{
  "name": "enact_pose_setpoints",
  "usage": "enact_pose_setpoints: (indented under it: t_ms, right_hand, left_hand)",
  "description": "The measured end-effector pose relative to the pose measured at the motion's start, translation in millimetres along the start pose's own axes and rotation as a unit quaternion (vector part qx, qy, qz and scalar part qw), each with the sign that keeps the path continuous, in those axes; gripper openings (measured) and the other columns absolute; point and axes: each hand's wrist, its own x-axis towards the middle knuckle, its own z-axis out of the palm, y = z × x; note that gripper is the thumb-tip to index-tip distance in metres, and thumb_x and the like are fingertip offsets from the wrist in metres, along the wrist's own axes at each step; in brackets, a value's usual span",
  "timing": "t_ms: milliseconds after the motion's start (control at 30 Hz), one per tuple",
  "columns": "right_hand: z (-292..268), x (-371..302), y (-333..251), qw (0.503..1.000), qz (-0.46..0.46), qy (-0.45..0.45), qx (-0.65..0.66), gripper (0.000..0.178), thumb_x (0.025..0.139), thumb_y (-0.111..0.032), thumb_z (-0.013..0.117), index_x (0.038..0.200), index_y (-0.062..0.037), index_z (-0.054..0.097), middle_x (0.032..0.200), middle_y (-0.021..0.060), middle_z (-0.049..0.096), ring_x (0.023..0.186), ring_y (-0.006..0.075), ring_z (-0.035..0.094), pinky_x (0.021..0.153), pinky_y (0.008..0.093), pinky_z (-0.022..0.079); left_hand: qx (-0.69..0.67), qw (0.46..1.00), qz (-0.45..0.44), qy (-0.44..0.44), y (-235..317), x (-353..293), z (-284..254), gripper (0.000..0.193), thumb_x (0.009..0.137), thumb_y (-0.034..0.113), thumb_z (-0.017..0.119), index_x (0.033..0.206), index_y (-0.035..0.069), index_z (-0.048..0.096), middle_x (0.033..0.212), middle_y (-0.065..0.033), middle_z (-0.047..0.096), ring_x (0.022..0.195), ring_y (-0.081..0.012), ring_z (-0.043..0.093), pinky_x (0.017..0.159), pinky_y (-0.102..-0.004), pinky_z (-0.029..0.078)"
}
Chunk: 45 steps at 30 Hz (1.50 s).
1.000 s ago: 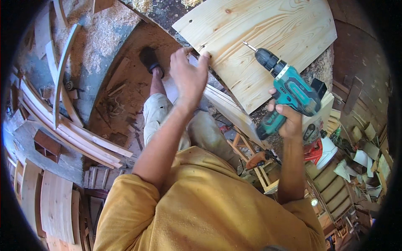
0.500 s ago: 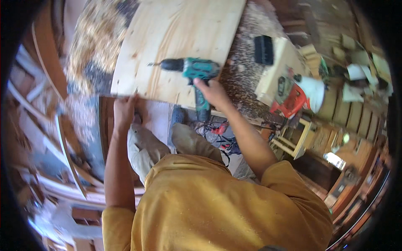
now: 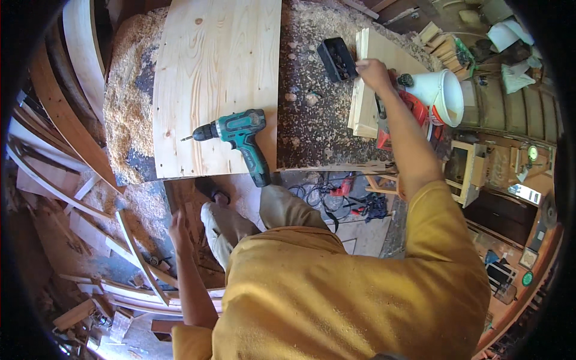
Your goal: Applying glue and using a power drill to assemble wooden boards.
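A teal and black cordless drill (image 3: 241, 127) with a bit in its chuck lies on its side on a pale wooden panel (image 3: 210, 66). Its handle reaches past the panel's near edge. My right hand (image 3: 374, 75) is stretched out to the right, fingers bent together at the rim of a small black open box (image 3: 337, 60). Small dark items lie inside the box; what the fingertips hold, if anything, is too small to make out. Down at my left side, my left hand (image 3: 179, 233) is off the panel, holding nothing, fingers loosely apart.
Stacked pale boards (image 3: 363, 99) stand beside the box, with a red power tool (image 3: 413, 111) and a white bucket (image 3: 444, 96) to their right. Wood shavings (image 3: 135, 90) cover the bench. Curved wooden strips (image 3: 66, 114) fill the left. Cords and tools (image 3: 342, 195) lie on the floor.
My right hand has put the drill down on the panel and moved right to the black box. My left hand has let go of the panel's near edge and dropped lower. The view has shifted.
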Motion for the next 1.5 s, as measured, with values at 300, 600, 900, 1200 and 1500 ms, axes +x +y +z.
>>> enact_pose_setpoints:
  t_ms: [300,600,900,1200,1500]
  right_hand:
    - [43.1,41.7,-48.0,0.908,-0.21,-0.219,-0.289,0.017,0.078,-0.012,0.056,0.083,-0.0002,0.067,0.094,0.02,0.066,0.086,0.0352,0.065,0.073,0.0446,0.052]
    - [79.3,62.0,24.3,0.905,-0.238,-0.171,-0.308,0.027,0.079,-0.007,0.059,0.105,-0.0026,0.055,0.105,0.0202,0.059,0.099,0.0354,0.059,0.084,0.0453,0.048]
    - [29.5,32.6,-35.7,0.909,-0.2,-0.211,-0.3,0.016,0.078,-0.009,0.06,0.09,0.0002,0.063,0.104,0.0219,0.063,0.1,0.0372,0.061,0.084,0.0431,0.05]
    - [81.1,109.7,2.7,0.973,-0.205,-0.107,0.012,0.036,0.087,-0.013,0.047,0.12,-0.0039,0.057,0.119,0.0226,0.057,0.111,0.0367,0.052,0.097,0.0426,0.04]
    - [28.9,-239.0,-199.8,0.753,-0.239,-0.475,0.387,0.01,0.08,-0.001,0.059,0.088,0.0002,0.066,0.076,0.0022,0.062,0.061,0.0082,0.056,0.056,0.0234,0.048]
  left_hand:
    - [-0.117,0.839,-0.48,0.229,-187.6,-336.2,-19.6,0.022,0.085,0.027,0.056,0.085,0.005,0.06,0.078,-0.0093,0.061,0.054,-0.0159,0.053,0.042,-0.0271,0.038]
    - [-0.092,0.917,-0.289,0.26,-78.4,-306.0,88.6,0.027,0.084,0.023,0.063,0.098,0.0,0.067,0.084,-0.0038,0.066,0.072,-0.0127,0.059,0.064,-0.0288,0.048]
    - [-0.11,0.921,-0.19,0.323,-42.3,-334.7,90.5,0.028,0.088,0.022,0.061,0.105,0.001,0.065,0.088,-0.0037,0.065,0.075,-0.0118,0.058,0.072,-0.0279,0.049]
    - [0.114,0.932,-0.14,0.315,-85.1,-303.2,79.5,0.032,0.081,0.029,0.051,0.079,-0.001,0.061,0.076,-0.023,0.059,0.073,-0.0347,0.06,0.067,-0.0441,0.047]
    - [-0.059,0.991,0.107,0.061,150.0,-170.3,153.6,0.031,0.089,0.019,0.06,0.112,-0.002,0.061,0.093,-0.0085,0.066,0.079,-0.014,0.059,0.072,-0.0271,0.048]
